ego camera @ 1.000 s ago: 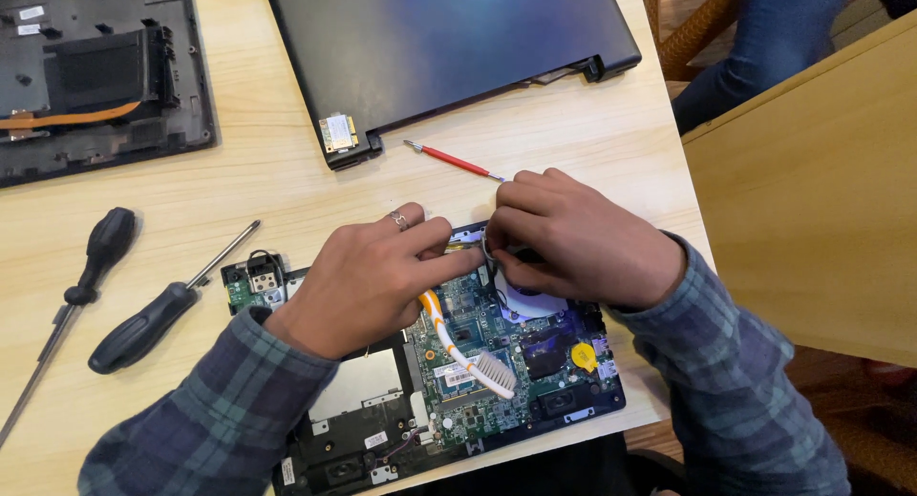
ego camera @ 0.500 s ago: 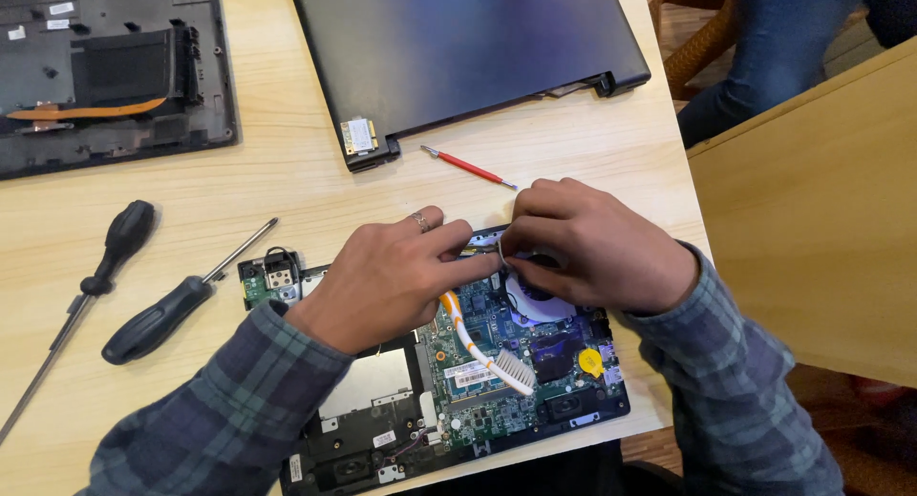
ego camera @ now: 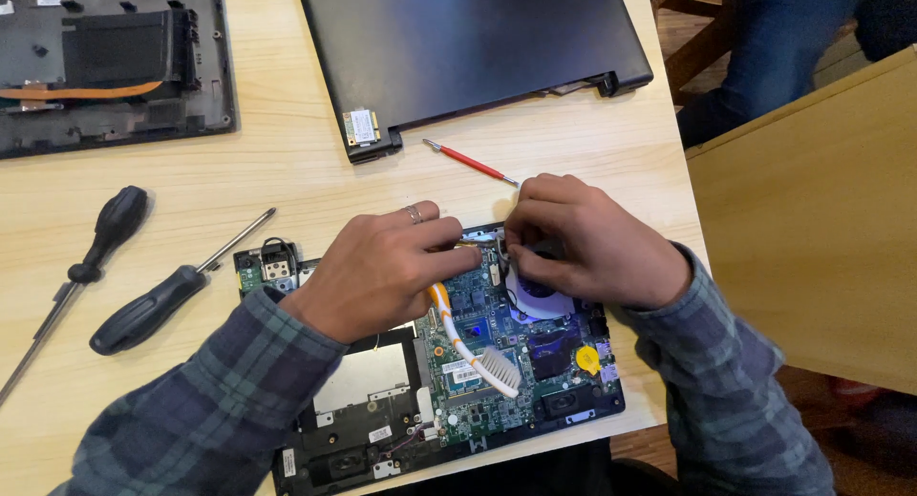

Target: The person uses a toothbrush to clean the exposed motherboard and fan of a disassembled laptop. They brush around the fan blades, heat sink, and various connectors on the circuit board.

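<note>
Opened laptop base [ego camera: 458, 381] flat at table edge, green motherboard exposed; orange-white toothbrush [ego camera: 468, 348] lying across board, bristles up.

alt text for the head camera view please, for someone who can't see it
Two hands in plaid sleeves work on an opened laptop base on a wooden table: the left hand holds a white and orange toothbrush over the circuit board, the right hand pinches something small by the fan. Two black screwdrivers lie left, a red one above.

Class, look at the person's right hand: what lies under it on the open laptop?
Under the right hand a round white fan shows partly on the green circuit board. The fan's top and whatever the fingertips pinch are covered.
</note>
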